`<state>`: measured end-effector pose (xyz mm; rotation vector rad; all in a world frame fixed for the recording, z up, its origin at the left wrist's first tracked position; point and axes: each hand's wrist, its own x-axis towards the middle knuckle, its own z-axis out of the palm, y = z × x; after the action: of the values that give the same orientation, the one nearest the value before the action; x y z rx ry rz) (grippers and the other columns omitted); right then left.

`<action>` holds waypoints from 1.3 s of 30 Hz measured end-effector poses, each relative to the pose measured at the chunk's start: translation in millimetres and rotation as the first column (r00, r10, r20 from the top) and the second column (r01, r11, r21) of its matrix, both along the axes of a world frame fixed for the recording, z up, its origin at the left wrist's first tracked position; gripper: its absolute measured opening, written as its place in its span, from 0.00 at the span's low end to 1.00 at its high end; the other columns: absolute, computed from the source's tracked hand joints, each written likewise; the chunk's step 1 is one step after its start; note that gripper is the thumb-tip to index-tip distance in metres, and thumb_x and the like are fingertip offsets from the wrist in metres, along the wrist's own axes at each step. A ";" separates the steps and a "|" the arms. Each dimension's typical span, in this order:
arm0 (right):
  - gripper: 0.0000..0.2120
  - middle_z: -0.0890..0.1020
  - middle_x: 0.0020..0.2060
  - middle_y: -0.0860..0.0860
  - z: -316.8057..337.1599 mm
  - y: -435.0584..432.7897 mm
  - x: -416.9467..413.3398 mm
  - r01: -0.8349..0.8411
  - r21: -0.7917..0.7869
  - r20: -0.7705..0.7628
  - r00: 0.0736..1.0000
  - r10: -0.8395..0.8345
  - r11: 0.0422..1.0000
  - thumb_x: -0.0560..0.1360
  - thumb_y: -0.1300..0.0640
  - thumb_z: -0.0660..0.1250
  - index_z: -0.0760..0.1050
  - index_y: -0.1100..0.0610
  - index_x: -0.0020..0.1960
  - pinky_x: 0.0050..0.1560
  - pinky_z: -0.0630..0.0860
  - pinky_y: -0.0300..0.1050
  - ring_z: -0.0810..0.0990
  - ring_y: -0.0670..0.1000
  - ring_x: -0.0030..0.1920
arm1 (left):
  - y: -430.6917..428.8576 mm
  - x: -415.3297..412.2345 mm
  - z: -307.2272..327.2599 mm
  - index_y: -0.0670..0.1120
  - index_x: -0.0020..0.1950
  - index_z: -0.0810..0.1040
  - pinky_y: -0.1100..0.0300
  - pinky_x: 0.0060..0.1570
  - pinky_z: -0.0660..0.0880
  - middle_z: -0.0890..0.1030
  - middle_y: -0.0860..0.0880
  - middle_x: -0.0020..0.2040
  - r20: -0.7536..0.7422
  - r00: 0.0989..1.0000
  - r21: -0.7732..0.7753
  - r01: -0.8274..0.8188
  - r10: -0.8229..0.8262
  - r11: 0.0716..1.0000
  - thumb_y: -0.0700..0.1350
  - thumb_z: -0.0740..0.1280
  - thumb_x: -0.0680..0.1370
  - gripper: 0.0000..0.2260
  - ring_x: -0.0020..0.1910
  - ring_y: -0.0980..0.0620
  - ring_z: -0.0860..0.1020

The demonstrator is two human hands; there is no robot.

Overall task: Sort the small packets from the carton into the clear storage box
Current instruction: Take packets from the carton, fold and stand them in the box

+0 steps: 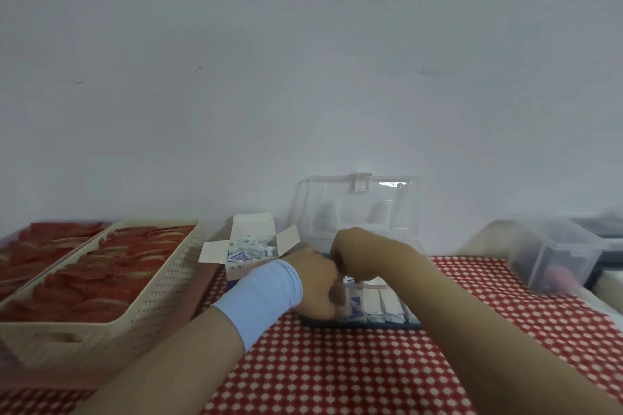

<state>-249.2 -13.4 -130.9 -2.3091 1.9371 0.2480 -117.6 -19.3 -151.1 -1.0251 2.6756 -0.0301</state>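
Note:
A small white carton [236,271] stands with its flaps open, and several white-and-blue packets [251,248] lie inside it. To its right is the clear storage box [416,322], its lid [364,202] upright against the wall. A row of packets [377,305] stands on edge in the box. My left hand [313,283], with a blue wristband, is at the row's left end, thumb against the first packet. My right hand [357,253] is curled above the row, fingertips pinching the packets' top edges. The two hands touch.
A cream perforated basket [161,286] of red sachets sits on the left, with a second tray of red sachets [43,242] behind it. A clear lidded tub [556,253] stands at the right. A red-and-white dotted cloth [337,374] covers the table in front.

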 end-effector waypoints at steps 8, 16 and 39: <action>0.09 0.87 0.46 0.47 30.8 1.5 -23.6 0.089 -0.134 0.392 0.919 -0.030 0.987 0.78 0.62 0.68 0.84 0.52 0.52 0.48 0.82 0.42 0.84 0.44 0.30 | 12.3 39.6 45.7 0.54 0.63 0.81 0.57 0.63 0.73 0.80 0.55 0.61 -0.407 0.912 0.029 -0.039 0.047 0.999 0.53 0.66 0.77 0.15 0.58 0.55 0.77; 0.09 0.84 0.51 0.46 55.2 13.9 30.2 0.023 -0.359 0.504 0.846 0.173 0.933 0.80 0.60 0.66 0.84 0.52 0.55 0.48 0.77 0.36 0.79 0.39 0.41 | -19.1 110.0 55.1 0.55 0.57 0.81 0.61 0.55 0.73 0.79 0.58 0.53 -0.586 0.743 0.007 -0.394 0.323 0.919 0.48 0.67 0.79 0.08 0.52 0.57 0.77; 0.07 0.82 0.43 0.45 8.6 -26.1 95.8 0.130 -0.428 0.568 0.808 0.154 0.894 0.80 0.50 0.66 0.81 0.51 0.51 0.47 0.80 0.47 0.80 0.45 0.42 | -37.6 147.0 10.6 0.56 0.44 0.83 0.74 0.41 0.65 0.78 0.61 0.45 -0.752 0.548 0.145 -0.405 0.366 0.903 0.48 0.72 0.75 0.03 0.43 0.65 0.75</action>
<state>-153.4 -39.5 -122.3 -2.2370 1.7556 -0.9196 29.4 -56.9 -140.5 -2.0073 3.0525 0.5746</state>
